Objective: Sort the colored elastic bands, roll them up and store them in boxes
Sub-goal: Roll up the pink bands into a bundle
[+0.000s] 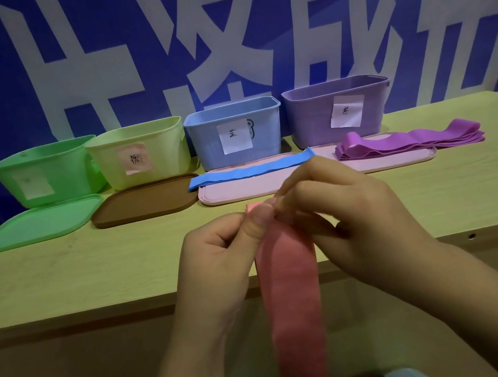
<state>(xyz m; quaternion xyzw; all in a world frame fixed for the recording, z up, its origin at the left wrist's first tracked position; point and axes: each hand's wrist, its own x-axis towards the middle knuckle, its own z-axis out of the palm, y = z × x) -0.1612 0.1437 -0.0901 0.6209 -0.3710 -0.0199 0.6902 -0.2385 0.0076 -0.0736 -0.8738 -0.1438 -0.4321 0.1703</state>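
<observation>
A pink elastic band (pixel 290 295) hangs down in front of the table edge. My left hand (pixel 216 258) and my right hand (pixel 343 215) both pinch its top end, held just above the table front. A blue band (pixel 251 170) lies flat across a pink lid (pixel 241 189). Several purple bands (pixel 410 141) are stacked on the second pink lid (pixel 400 161). At the back stand a green box (pixel 43 175), a yellow-green box (pixel 141 153), a blue box (pixel 235 131) and a purple box (pixel 339 108), each with a paper label.
A green lid (pixel 38 226) and a brown lid (pixel 145 201) lie in front of the left boxes. The light wooden table (pixel 76 280) ends at a front edge below my hands. A blue wall with large white characters (pixel 216 30) rises behind the boxes.
</observation>
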